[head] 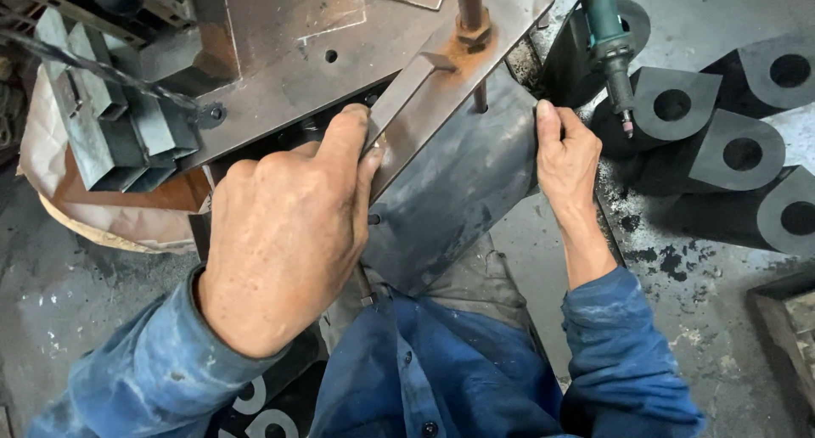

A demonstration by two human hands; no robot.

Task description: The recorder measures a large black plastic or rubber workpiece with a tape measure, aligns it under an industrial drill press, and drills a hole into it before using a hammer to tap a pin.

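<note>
Hands first, from the head view: left hand (284, 238) low at about 8 o'clock, fingers curled shut, thumb and forefinger pinched on the lower end of a narrow flat steel bar (406, 90). Right hand (564, 162) out at 3 o'clock, thumb up, fingers wrapped round the right edge of a dark curved metal sheet (450, 192).

Sheet between both hands, tucked under the rusty steel plate (340, 56) of the worktop fixture, long axis running from 7 o'clock near the lap up toward 1 o'clock. Bar above it on nearly the same slant, upper end close to a rusty nut and threaded rod (471, 26) at 12 o'clock. Left hand nearer the bar; right hand alone touching the sheet's free edge, left edge of the sheet hidden behind the left hand.

Off at 2 o'clock, a green die grinder (609, 39) resting among black teardrop-shaped blocks with round holes (739, 149), well apart from both hands.
</note>
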